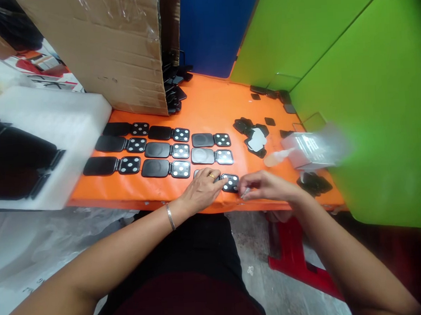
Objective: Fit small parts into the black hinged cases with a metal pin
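Note:
My left hand [202, 190], with a ring and a bracelet, lies with its fingers stretched over the nearest hinged black piece [230, 183] at the table's front edge. That piece's square half carries white round dots, and its other half is mostly under my fingers. Just right of it, my right hand [266, 185] pinches a small whitish thing [245, 192], too small to make out. Several similar hinged pieces lie unfolded in rows to the left, such as one black hinged piece [158, 168], each with a plain half and a dotted half.
A cardboard box [113, 54] holding black parts stands at the back left, beside white foam [84, 107]. Loose black plates [246, 125], a small bottle [276, 158] and a white box [305, 151] sit to the right. Green panels [361, 74] wall the right side.

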Demonstrator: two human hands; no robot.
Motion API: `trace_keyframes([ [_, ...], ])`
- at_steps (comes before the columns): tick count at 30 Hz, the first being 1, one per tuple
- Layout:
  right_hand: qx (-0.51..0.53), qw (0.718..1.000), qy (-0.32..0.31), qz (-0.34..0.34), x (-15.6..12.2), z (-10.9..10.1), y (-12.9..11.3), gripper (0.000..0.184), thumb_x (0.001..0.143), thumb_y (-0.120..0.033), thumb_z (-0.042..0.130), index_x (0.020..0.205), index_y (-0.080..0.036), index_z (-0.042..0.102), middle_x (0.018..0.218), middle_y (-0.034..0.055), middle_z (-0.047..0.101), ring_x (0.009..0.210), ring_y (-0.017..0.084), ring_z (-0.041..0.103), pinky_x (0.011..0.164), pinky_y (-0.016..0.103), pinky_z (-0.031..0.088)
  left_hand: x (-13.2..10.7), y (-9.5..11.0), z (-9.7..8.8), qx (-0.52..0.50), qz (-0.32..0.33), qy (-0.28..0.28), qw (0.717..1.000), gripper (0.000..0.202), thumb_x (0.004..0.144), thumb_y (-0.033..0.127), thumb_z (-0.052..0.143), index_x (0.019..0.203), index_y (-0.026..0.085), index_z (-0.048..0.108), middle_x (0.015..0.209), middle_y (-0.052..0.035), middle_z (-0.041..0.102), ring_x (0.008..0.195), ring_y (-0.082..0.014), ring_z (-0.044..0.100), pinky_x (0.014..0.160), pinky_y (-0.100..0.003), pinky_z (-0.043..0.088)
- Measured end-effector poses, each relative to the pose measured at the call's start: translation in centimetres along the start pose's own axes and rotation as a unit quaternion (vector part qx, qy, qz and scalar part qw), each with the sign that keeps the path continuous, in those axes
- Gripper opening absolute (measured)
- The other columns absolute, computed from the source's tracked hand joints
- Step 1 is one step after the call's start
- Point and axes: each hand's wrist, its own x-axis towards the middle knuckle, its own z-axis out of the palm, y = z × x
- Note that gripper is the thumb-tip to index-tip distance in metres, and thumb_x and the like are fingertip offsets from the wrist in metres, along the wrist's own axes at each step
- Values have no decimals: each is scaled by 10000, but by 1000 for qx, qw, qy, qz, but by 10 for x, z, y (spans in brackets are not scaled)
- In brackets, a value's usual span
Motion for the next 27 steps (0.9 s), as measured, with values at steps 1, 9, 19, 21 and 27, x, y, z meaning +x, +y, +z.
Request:
trace_keyframes([
  [1, 53, 997, 50, -6, -12, 4, 5, 195, 692, -329, 773, 737, -166, 676, 785, 42, 667, 738, 168, 631, 667, 287, 518, 0, 0, 0, -5, 3, 4, 1000, 265, 959, 223, 444, 1175, 217, 597, 1081, -80, 566, 1009, -227, 480, 871, -376, 442],
  [9, 249, 882, 399, 6, -82, 27, 66, 280, 599, -412, 844, 757, -217, 719, 792, 49, 694, 617, 167, 635, 606, 342, 565, -4, 1, 0, -3, -10, 39, 999, 303, 934, 140, 457, 1209, 190, 575, 1122, -111, 563, 1037, -239, 507, 872, -398, 473],
  [19, -267, 787, 538, 142, -69, -51, 93, 172, 812, -265, 582, 871, -164, 707, 906, 118, 718, 830, 260, 665, 797, 405, 521, -3, -2, -1, -27, -31, 66, 997, 296, 937, 170, 479, 1201, 230, 599, 1149, -97, 589, 1051, -246, 520, 864, -430, 504],
  [21, -337, 773, 507, 178, -53, -62, 97, 186, 809, -174, 531, 871, -147, 705, 912, 144, 712, 863, 273, 658, 809, 398, 498, -3, -2, -3, -44, -36, 61, 997, 294, 935, 169, 486, 1197, 230, 605, 1159, -92, 588, 1061, -240, 516, 875, -422, 505],
  [27, -357, 781, 468, 207, -33, -72, 104, 208, 772, -88, 504, 836, -118, 699, 838, 174, 695, 780, 281, 649, 704, 357, 472, -5, -1, -5, -74, -45, 57, 995, 297, 929, 159, 496, 1194, 229, 610, 1164, -86, 584, 1088, -230, 508, 906, -409, 495],
])
